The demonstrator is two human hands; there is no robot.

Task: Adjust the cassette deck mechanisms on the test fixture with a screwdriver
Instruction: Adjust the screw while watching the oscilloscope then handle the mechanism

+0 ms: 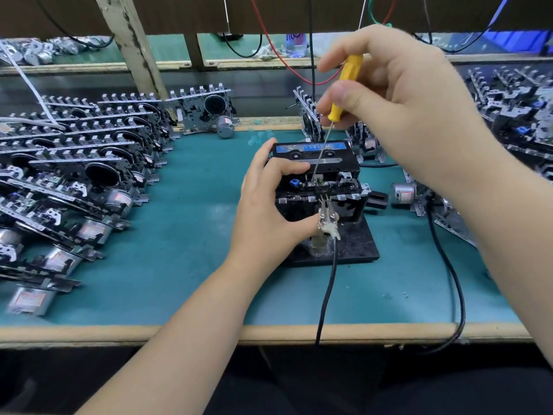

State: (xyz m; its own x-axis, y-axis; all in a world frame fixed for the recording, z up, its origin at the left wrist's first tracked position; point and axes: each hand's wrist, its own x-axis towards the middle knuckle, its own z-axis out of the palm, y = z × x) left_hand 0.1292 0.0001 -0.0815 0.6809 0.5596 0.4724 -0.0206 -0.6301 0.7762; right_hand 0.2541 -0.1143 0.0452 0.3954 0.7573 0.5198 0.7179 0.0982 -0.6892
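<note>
A cassette deck mechanism [335,187] sits on the black test fixture [356,244] at the middle of the green bench. A black cassette with a blue label [311,149] is loaded in it. My left hand [266,211] grips the mechanism's left side, thumb near a metal clip [327,220] at its front. My right hand [398,94] pinches the yellow-handled screwdriver [344,85] from above. Its thin shaft slants down, and the tip rests on a small part [317,182] just below the cassette.
Rows of stacked deck mechanisms with motors [68,175] fill the left of the bench. More mechanisms [514,115] pile up at the right. A loose motor [402,193] lies right of the fixture. Black cables [329,283] run over the front edge; red and black wires [311,55] hang behind.
</note>
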